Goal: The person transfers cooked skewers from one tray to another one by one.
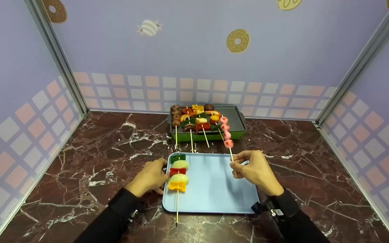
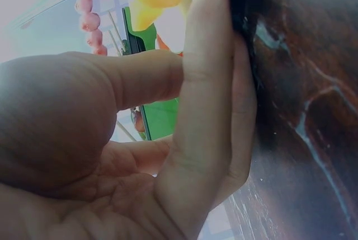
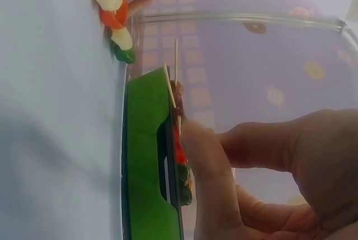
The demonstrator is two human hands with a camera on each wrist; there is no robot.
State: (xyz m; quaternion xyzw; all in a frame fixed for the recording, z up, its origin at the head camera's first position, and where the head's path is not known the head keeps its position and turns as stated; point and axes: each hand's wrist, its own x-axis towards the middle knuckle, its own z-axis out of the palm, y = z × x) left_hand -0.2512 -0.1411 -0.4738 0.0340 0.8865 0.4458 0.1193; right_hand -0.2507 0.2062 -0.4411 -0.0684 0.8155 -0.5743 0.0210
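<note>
My right hand [image 1: 253, 170] pinches the bare stick of a skewer of pink balls [image 1: 227, 135], held up over the right part of the light blue tray [image 1: 214, 189]. The balls point away, toward the grill, and overlap its near right edge in the head view. With its fingers at the rim, my left hand [image 1: 150, 177] holds the tray's left edge. Beside those fingers, a vegetable skewer [image 1: 178, 170] with green, pale, red and yellow pieces lies along the tray's left side, its stick reaching past the near rim. In the right wrist view, fingers [image 3: 210, 178] hide the gripped stick.
Behind the tray stands a toy grill [image 1: 233, 135] with a green body and dark top. Several skewers lie on it, including a brown-ball skewer [image 1: 176, 116], with sticks overhanging toward me. Patterned wall panels [image 1: 194, 50] enclose the dark marble table [image 1: 113, 168] on three sides.
</note>
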